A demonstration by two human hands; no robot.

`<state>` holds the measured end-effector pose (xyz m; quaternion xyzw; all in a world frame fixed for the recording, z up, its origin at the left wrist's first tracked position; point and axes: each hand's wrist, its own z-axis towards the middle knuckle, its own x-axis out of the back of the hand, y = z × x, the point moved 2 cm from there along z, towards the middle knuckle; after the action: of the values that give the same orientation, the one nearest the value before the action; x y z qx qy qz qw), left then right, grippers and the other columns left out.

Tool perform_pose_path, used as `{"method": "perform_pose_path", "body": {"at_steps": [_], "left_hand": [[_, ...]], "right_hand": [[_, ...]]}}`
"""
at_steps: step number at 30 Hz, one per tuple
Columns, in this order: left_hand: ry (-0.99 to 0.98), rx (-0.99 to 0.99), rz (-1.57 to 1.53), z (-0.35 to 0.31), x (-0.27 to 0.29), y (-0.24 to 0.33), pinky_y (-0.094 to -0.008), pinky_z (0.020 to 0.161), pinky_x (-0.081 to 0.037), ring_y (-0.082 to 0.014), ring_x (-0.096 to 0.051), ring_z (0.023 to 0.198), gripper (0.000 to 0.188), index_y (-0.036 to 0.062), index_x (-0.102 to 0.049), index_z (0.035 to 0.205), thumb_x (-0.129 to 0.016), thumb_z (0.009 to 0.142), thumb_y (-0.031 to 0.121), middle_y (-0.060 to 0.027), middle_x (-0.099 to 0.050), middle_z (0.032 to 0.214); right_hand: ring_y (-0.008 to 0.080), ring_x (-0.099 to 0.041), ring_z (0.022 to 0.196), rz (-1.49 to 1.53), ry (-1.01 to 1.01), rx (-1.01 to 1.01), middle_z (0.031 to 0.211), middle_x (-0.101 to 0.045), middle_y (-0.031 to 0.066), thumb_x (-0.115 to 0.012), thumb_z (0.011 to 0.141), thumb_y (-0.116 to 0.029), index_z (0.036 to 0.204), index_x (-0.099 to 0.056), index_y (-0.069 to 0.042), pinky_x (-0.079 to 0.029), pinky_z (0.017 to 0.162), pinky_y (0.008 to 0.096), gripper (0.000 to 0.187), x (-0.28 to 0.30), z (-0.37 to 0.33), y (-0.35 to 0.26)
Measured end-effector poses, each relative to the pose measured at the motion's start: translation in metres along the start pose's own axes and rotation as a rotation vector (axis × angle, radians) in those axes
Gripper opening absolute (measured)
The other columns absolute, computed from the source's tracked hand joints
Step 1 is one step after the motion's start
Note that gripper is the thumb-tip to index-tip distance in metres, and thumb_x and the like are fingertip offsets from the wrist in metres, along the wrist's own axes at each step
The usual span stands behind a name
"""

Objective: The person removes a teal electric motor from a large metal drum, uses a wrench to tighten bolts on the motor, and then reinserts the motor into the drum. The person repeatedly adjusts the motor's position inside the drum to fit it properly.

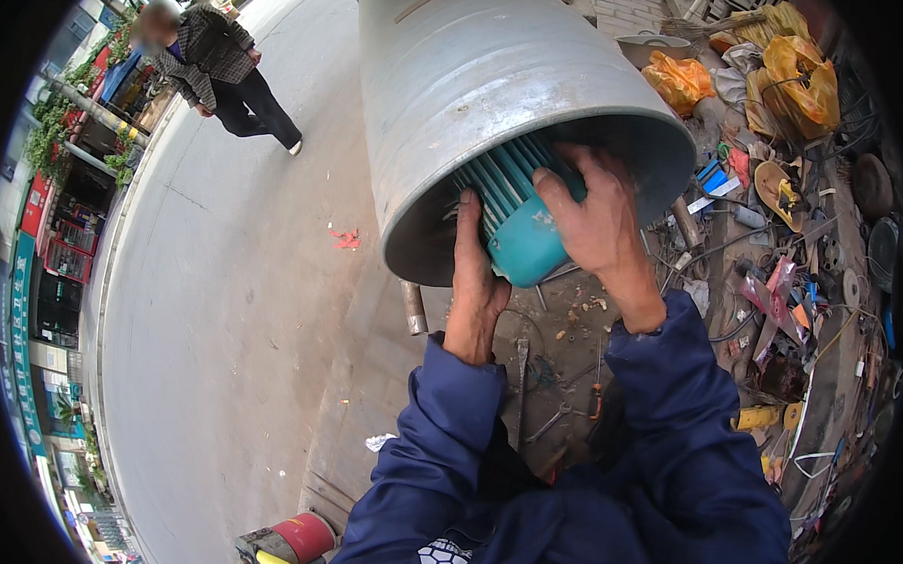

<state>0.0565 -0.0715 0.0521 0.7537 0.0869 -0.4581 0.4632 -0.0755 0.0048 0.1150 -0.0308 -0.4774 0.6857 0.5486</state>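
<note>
A teal electric motor with cooling fins (pixel 528 235) sits partly inside the mouth of a large grey metal cylinder (pixel 478 94). My left hand (pixel 475 273) presses against the motor's left side, its fingers reaching up along the fins and the palm below. On the other side my right hand (pixel 595 212) wraps over the motor's right end, thumb on the teal casing and fingers inside the cylinder. Both hands grip the motor between them. Its far end is hidden in the cylinder's shadow.
Wrenches (pixel 551 422) and a long metal bar (pixel 521 384) lie on the ground below. Scrap, wires and orange plastic bags (pixel 796 85) crowd the right. A person (pixel 220 65) walks on the road at the left. A red and yellow machine (pixel 298 540) stands lower left.
</note>
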Motion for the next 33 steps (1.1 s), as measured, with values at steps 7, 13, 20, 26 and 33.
{"method": "perform_pose_path", "body": {"at_steps": [7,13,20,26,33], "left_hand": [[0.007,-0.020,0.012,-0.019,0.017,-0.001,-0.0434,0.107,-0.054,-0.0252,-0.065,0.126,0.057,0.0054,-0.054,0.147,-0.066,0.105,0.041,-0.0115,-0.065,0.140],[0.030,-0.031,-0.093,-0.012,0.029,0.000,-0.0452,0.110,-0.052,-0.0291,-0.066,0.124,0.057,0.0068,-0.058,0.141,-0.062,0.104,0.050,-0.0123,-0.067,0.136],[0.024,-0.051,-0.045,-0.014,0.037,-0.004,-0.0493,0.111,-0.051,-0.0341,-0.062,0.128,0.067,0.0063,-0.055,0.145,-0.058,0.103,0.059,-0.0166,-0.064,0.141],[0.008,-0.009,-0.041,-0.013,0.047,-0.007,-0.0509,0.110,-0.052,-0.0344,-0.063,0.127,0.072,0.0068,-0.055,0.147,-0.056,0.102,0.064,-0.0167,-0.064,0.141],[0.062,-0.016,0.021,-0.016,0.042,-0.006,-0.0508,0.105,-0.056,-0.0337,-0.066,0.122,0.074,0.0081,-0.058,0.145,-0.055,0.101,0.067,-0.0146,-0.067,0.137]], "right_hand": [[0.0445,-0.060,0.114,0.019,0.005,0.059,0.114,-0.066,0.0260,-0.074,0.090,-0.025,0.119,-0.067,0.006,-0.047,0.100,0.0506,0.043,-0.010,-0.013,-0.020],[0.0466,-0.055,0.115,0.128,0.045,0.120,0.126,-0.055,0.0311,-0.083,0.081,-0.032,0.134,-0.051,0.008,-0.046,0.103,0.0534,0.074,-0.017,-0.028,-0.018],[0.0455,-0.050,0.125,0.301,-0.078,-0.107,0.133,-0.046,0.0335,-0.089,0.077,-0.041,0.146,-0.034,0.009,-0.043,0.107,0.0532,0.101,-0.025,-0.055,-0.003],[0.0464,-0.049,0.125,0.284,-0.055,-0.053,0.135,-0.044,0.0329,-0.091,0.074,-0.041,0.147,-0.033,0.008,-0.043,0.108,0.0543,0.105,-0.023,-0.074,0.002],[0.0481,-0.048,0.125,0.249,-0.012,0.030,0.139,-0.042,0.0316,-0.093,0.072,-0.037,0.148,-0.033,0.006,-0.044,0.108,0.0552,0.106,-0.021,-0.080,0.005]]}}
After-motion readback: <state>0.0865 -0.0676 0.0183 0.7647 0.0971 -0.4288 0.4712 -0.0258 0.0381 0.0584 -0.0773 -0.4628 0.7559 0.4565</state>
